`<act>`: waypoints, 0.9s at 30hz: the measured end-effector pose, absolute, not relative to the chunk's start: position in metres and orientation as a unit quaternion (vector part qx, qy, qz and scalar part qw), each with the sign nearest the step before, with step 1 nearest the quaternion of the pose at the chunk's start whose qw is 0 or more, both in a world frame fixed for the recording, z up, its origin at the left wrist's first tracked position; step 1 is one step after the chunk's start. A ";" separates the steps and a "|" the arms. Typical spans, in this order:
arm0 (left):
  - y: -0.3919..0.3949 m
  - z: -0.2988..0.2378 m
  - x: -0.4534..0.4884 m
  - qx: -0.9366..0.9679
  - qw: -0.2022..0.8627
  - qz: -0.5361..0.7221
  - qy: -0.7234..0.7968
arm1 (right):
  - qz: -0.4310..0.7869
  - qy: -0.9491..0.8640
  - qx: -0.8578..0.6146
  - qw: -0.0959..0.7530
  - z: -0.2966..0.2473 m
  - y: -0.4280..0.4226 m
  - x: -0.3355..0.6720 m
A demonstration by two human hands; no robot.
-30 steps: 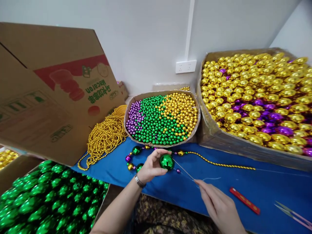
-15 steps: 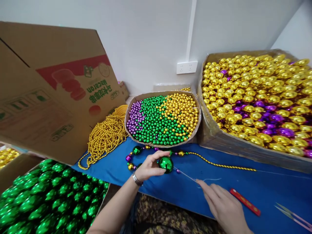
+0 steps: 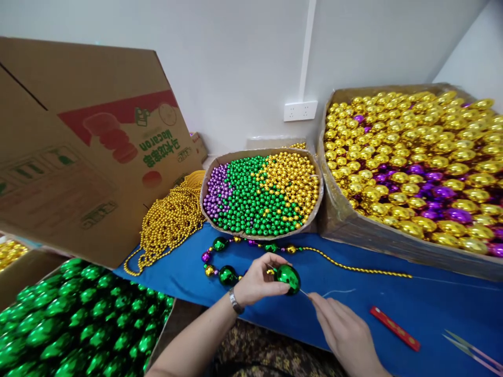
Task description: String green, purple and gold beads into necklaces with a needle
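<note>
My left hand [image 3: 259, 283] is closed around a large shiny green bead [image 3: 289, 278], held between thumb and fingers. A small gold bead [image 3: 270, 272] shows just left of it, by the fingers. White string [image 3: 303, 291] comes out of the green bead's right side. My right hand [image 3: 346, 325] pinches that string close to the bead, and a loose end trails above the fingers. From my left hand, a strand of green, gold and purple beads [image 3: 219, 243] curves across the blue cloth [image 3: 188, 272]. It runs into a twisted gold cord [image 3: 353, 267] stretching right.
Behind my hands stands a box of small purple, green and gold beads [image 3: 251, 201]. Large gold beads [image 3: 412, 141] fill a box at right, green ones [image 3: 78, 324] lower left. Gold bead chains [image 3: 171, 222], a carton [image 3: 98, 146], a red-handled tool [image 3: 395, 328] and scissors [image 3: 471, 350] surround them.
My left hand and the green bead have moved right and slightly down, nearer my right hand. The string between them is shorter. The small purple bead beside the string is out of sight.
</note>
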State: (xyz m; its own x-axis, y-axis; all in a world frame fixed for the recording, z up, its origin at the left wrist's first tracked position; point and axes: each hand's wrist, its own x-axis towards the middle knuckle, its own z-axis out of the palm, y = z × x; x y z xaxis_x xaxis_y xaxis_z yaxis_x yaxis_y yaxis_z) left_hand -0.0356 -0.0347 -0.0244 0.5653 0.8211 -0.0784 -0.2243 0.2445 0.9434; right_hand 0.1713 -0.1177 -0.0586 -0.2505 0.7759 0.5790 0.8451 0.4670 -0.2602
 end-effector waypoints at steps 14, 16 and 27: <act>0.086 -0.007 0.012 0.814 0.241 0.281 0.448 | -0.050 -0.736 -0.551 0.390 -0.063 -0.115 0.191; 0.095 -0.010 0.020 0.808 0.254 0.287 0.446 | -0.052 -0.736 -0.551 0.390 -0.062 -0.115 0.192; 0.028 0.005 0.007 0.431 0.720 0.440 0.320 | -0.021 -0.707 -0.571 0.416 -0.054 -0.116 0.192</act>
State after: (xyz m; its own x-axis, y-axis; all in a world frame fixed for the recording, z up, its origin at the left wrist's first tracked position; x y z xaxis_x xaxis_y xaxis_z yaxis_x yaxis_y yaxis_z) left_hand 0.0069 0.0285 0.0050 0.4075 0.9096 -0.0810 -0.3577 0.2406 0.9023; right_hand 0.1920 -0.1163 -0.0536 -0.0013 0.7905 0.6125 0.8247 0.3473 -0.4464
